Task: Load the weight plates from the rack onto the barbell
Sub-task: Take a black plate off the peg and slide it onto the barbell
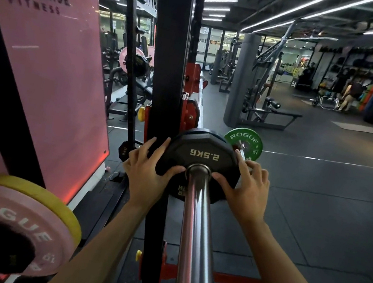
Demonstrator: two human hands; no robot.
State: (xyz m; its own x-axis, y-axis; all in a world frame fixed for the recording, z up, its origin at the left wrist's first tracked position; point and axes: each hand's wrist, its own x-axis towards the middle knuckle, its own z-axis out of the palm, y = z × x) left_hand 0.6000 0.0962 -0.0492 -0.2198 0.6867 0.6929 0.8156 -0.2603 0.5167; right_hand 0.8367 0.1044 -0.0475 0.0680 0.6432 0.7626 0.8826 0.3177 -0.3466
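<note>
A black 2.5KG plate (203, 155) sits on the chrome barbell sleeve (198, 216), which runs from the bottom of the view up to the plate's hole. My left hand (145, 174) holds the plate's left edge, thumb on its face near the sleeve and fingers around the rim. My right hand (245, 187) grips the right edge the same way. Behind the plate the bar's thin shaft (200, 99) runs away through the red rack hooks (188, 114).
A black rack upright (166, 64) stands just left of the plate. Pink and yellow Rogue plates (8, 223) hang on a peg at lower left. A green Rogue plate (243, 143) is behind the black plate to the right. Gym machines and people stand far off.
</note>
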